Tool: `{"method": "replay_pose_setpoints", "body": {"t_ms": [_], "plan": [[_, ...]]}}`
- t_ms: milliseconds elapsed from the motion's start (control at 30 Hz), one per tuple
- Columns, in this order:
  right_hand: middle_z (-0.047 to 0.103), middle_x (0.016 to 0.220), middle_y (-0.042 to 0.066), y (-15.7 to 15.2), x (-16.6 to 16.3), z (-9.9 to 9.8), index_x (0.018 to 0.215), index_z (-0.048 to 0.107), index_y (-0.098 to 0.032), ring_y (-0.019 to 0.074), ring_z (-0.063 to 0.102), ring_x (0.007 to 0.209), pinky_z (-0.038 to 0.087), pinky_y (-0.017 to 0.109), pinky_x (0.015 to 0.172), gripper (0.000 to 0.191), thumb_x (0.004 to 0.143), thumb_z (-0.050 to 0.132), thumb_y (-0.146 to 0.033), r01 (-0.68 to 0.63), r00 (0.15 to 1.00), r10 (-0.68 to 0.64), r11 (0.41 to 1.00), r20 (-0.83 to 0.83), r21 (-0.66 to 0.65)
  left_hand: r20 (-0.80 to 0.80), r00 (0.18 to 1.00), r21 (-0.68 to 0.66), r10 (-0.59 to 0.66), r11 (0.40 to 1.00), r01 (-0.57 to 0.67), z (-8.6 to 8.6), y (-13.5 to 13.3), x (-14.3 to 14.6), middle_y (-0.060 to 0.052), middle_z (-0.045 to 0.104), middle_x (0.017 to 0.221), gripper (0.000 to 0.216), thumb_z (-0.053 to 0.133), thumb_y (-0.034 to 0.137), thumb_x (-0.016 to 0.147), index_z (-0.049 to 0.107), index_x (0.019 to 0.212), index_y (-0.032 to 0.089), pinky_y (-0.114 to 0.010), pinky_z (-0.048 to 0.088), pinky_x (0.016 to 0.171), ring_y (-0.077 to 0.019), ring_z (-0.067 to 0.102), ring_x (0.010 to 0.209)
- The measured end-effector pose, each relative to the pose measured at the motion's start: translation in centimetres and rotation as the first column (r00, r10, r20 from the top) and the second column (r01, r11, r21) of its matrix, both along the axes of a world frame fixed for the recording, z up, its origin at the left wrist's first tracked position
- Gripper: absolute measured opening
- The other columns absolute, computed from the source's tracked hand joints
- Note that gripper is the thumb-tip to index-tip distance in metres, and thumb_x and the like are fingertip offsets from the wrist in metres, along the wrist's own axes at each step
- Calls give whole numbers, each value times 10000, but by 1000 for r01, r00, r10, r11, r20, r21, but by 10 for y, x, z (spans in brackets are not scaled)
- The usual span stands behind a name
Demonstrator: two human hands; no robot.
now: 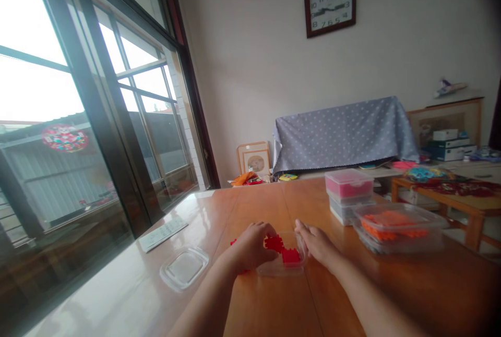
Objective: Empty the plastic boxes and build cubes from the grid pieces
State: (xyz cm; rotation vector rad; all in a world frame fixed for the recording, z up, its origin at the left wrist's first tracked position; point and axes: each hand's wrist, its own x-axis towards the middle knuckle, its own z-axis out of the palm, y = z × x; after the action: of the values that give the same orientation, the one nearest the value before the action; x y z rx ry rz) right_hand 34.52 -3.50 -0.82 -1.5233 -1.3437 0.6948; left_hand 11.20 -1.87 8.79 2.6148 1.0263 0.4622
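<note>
A clear plastic container (282, 271) stands on the table in front of me. Inside it lies a red toothed-edge puzzle piece (290, 255). My left hand (252, 248) reaches over the container's left side, its thumb and fingers curled round another red toothed puzzle piece (274, 243). Bits of red show past the left of that hand, mostly hidden by it. My right hand (318, 243) rests along the container's right wall, fingers stretched out and nothing held in them. To the left, a clear plastic lid (185, 268) lies flat on the table.
On the right stand a lidded box with pink contents (349, 185) on a second clear box (344, 212), and a larger clear box (403, 245) with orange pieces. A printed sheet (163, 233) lies at the wooden table's (258, 204) left edge, near the window.
</note>
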Motion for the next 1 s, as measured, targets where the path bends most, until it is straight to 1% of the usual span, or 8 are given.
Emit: {"method": "replay_pose_setpoints", "body": {"t_ms": [100,167,233,433,567,700,800,1000], "plan": [[591,531,-11,1,1,1,848,666,-198,169,560,510,389,275,533,699,930,265,-764,4,1000,-4,1000,4,11,-63,998,-98,15,995,-21,-13,3,22,-48,681,1072,395,769,282,646,681,1028,232,-289,485,781,-228,617,952],[583,529,-13,1,2,1,879,675,-193,173,564,518,387,278,533,709,935,258,-763,9,1000,-9,1000,6,16,-93,995,-156,39,986,-53,-21,7,32,-45,689,1080,427,782,310,634,681,1043,241,-290,488,761,-228,627,928],[582,533,-14,2,4,2,916,683,-188,176,571,528,391,279,540,713,941,255,-758,8,1000,-8,1000,5,25,-109,992,-180,57,981,-76,-26,10,38,-45,696,1068,443,786,333,630,681,1052,244,-290,487,734,-226,635,894],[603,556,-4,0,5,5,964,699,-183,181,579,548,391,281,548,691,953,276,-729,10,1000,-11,999,12,33,-99,992,-164,74,982,-90,-31,16,43,-48,697,1090,477,781,357,638,682,1092,250,-274,475,710,-224,639,901],[579,523,-11,0,4,7,938,705,-190,178,554,518,388,283,550,678,947,298,-731,32,999,-32,999,3,28,-85,992,-132,95,986,-106,-33,16,42,-48,710,1054,319,652,256,725,692,1041,231,-270,465,716,-200,636,871],[572,519,-10,-1,4,8,916,704,-191,176,544,513,384,283,551,673,941,310,-737,36,999,-36,999,1,28,-99,987,-122,127,983,-139,-34,14,41,-43,734,921,241,561,177,747,709,932,215,-269,453,699,-189,637,814],[591,536,-4,-2,3,8,907,704,-191,174,549,521,383,282,551,669,950,302,-724,24,1000,-24,999,10,30,-121,982,-135,146,978,-162,-34,10,43,-37,740,841,203,569,191,751,724,877,228,-277,455,687,-193,639,762],[603,541,-4,-1,4,7,925,703,-181,170,557,516,381,279,542,676,955,295,-719,22,999,-22,999,28,27,-120,980,-150,158,973,-176,-32,5,45,-32,743,828,188,596,215,753,737,871,253,-305,470,728,-215,654,770]]}}
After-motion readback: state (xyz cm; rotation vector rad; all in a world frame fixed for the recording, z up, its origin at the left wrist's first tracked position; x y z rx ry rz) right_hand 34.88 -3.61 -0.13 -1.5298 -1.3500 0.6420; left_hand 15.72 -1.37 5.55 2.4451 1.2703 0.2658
